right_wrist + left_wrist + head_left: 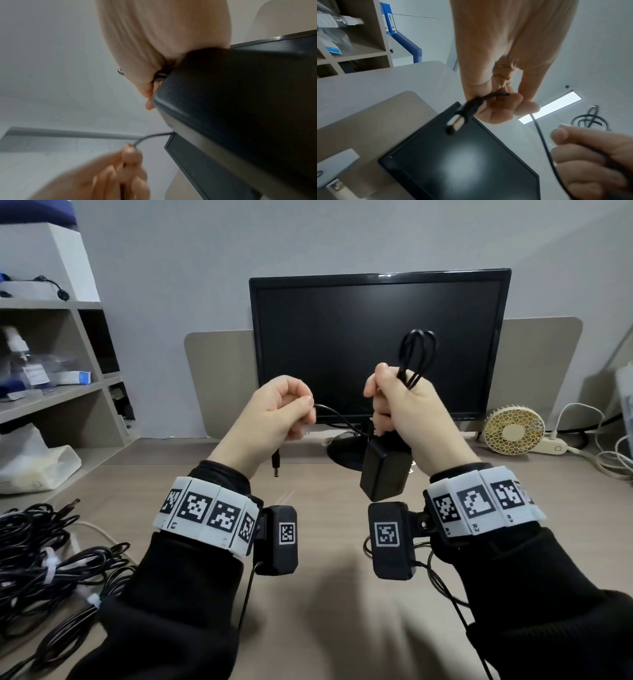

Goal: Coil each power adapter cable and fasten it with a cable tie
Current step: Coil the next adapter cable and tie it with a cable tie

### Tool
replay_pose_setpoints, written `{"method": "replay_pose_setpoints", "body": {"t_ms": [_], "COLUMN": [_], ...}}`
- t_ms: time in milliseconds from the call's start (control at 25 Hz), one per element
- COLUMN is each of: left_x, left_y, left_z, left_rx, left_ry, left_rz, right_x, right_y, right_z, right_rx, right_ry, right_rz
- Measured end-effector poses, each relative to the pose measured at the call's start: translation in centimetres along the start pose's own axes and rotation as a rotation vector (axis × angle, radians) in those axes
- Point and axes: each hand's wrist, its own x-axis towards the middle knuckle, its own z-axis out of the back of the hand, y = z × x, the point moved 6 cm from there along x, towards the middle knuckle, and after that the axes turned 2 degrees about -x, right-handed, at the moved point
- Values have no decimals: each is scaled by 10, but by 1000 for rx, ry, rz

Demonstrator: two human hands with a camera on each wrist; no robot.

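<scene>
Head view: cable (416, 356) in right hand (406, 412)

A black power adapter (385, 470) hangs in the air, its thin black cable (416, 357) gathered in loops above it, the barrel plug (275, 465) dangling free. Tied bundles (48, 570) lie on the surface.

Head view: even, soft indoor light, fairly sharp in the centre, wide-angle bending at the edges – shelf (61, 344) leans. Soft shadows under both arms on the desk (325, 611). Monitor (376, 344) dark, faint glare strip on its top edge. Left wrist view: bright ceiling light (556, 105) blown out, hazy reflection on the screen, plug (458, 119) motion-blurred. Right wrist view: dimmer, soft all over; adapter (240, 108) and left hand (109, 175) out of focus.
</scene>
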Motion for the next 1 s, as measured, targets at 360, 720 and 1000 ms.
{"method": "replay_pose_setpoints", "body": {"t_ms": [360,720,1000], "left_x": [0,-8,-9], "left_y": [-19,-34,-33], "left_z": [-8,-12,-14], "left_rx": [-347,-508,-426], "left_ry": [-139,48,57], "left_rz": [-48,-43,-118], "right_x": [-6,-11,-13], "right_y": [-14,-12,-7], "right_z": [-35,-50,-56], "right_rx": [-57,235,133], "right_ry": [-27,161,277], "right_rz": [6,-140,-5]}}
